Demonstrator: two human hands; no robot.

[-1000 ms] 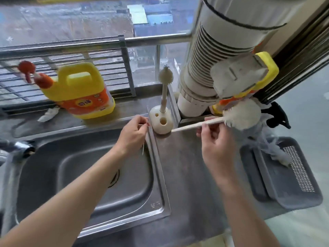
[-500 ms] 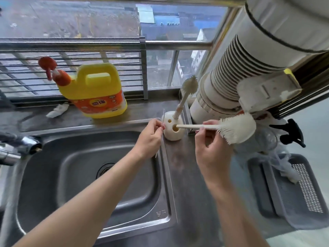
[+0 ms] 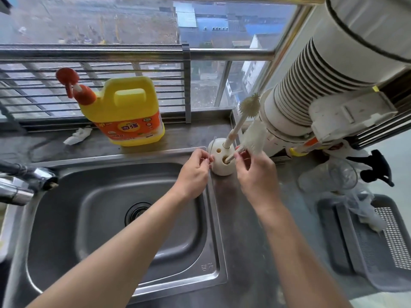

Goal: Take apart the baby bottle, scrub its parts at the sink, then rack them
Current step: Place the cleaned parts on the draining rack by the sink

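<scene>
A cream egg-shaped brush holder point(image 3: 219, 168) stands on the counter at the sink's point(image 3: 111, 218) back right corner. My right hand point(image 3: 255, 176) grips the handle of a white bottle brush point(image 3: 253, 138), whose handle tip sits in the holder's front hole while its bristle head leans up and to the right. My left hand point(image 3: 195, 172) pinches a thin wire straw brush point(image 3: 214, 140) just left of the holder. A small round-headed brush point(image 3: 249, 104) stands in the holder's back hole. A clear bottle body point(image 3: 333, 176) lies on the counter to the right.
A yellow detergent jug point(image 3: 124, 112) with a red pump stands on the sill behind the sink. The faucet point(image 3: 22, 183) juts in from the left. A ribbed white duct point(image 3: 322, 74) crowds the back right. A grey drying rack point(image 3: 378, 252) holding clear plastic sits at the right edge.
My right hand swung the bottle brush from level to tilted upward and pushed its handle tip into the holder's front hole. My left hand moved closer to the holder with the thin brush.
</scene>
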